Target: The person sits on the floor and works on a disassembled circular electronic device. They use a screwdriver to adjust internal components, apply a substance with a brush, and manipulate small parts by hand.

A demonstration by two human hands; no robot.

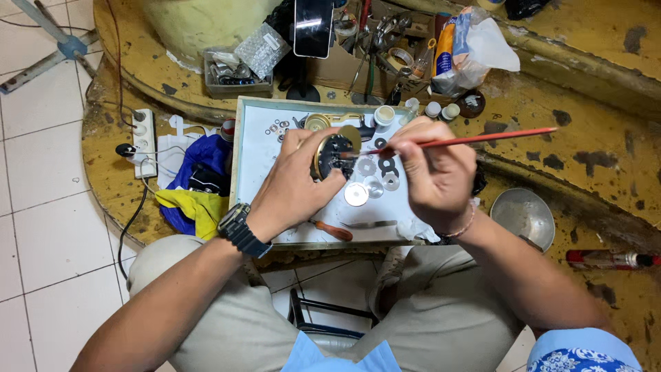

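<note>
White floor tiles [41,227] run down the left side, and a worn yellow bench [599,124] with dark chipped patches curves across the top and right — its far edge crowded with a cardboard box of hand tools [372,62], a dark phone on a stand [313,27] and a crumpled plastic bag [475,48]. Against the bench sits a shallow white tray [255,179], and the person sits over it with knees apart, both forearms coming up from the bottom of the view.

On the tray's bare surface lie loose washers and discs [375,180], small rings near the top left corner, and an orange-handled screwdriver [332,231] near the front rim. A metal bowl [523,217] rests on the bench to the right, a white power strip [143,141] and a blue and yellow cloth [200,186] to the left.

The left hand [292,182], a dark watch at its wrist, is curled round a round brass-rimmed mechanism [334,153] and holds it up off the tray, dark inner face turned toward the person. The right hand [434,172] is closed in a pencil pinch on a thin red-handled brush [468,140]. The brush's long axis lies nearly level — handle end pointing far right, tip reaching left to the mechanism's face, which lies just left of the right hand's fingers; whether the bristles touch cannot be told
</note>
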